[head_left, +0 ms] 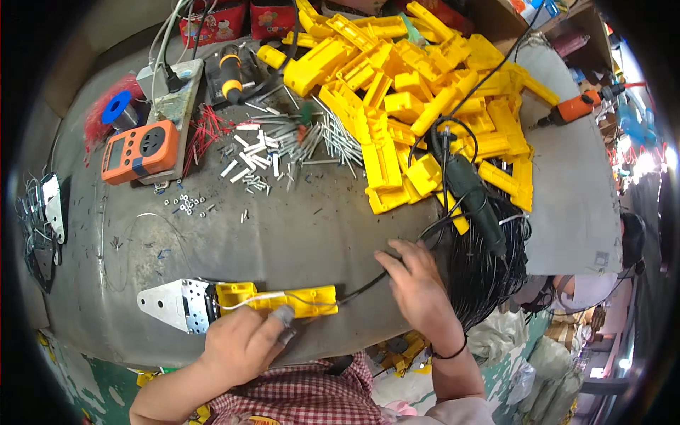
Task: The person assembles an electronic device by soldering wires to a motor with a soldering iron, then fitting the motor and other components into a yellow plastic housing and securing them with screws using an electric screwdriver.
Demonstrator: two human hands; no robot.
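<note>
A yellow plastic handle half [316, 301] lies on the grey work mat in front of me, joined to a tapered silver metal plate [166, 303] at its left end. A pale wire and a grey wire run along its channel, and a black cord [360, 292] leaves its right end. My left hand [244, 343] is closed on the handle's near side, with grey wrapping on one fingertip. To the right, my right hand [418, 287] rests low over the mat with its fingers apart. The cord passes by its fingertips; whether they touch it is unclear.
A heap of yellow casings [418, 85] fills the back right, beside a dark green power tool [474, 202] and bundled black cords [489, 269]. Behind are screws [333, 134], white sleeves [251, 152], nuts [188, 203], an orange meter [139, 152] and a solder spool [120, 110].
</note>
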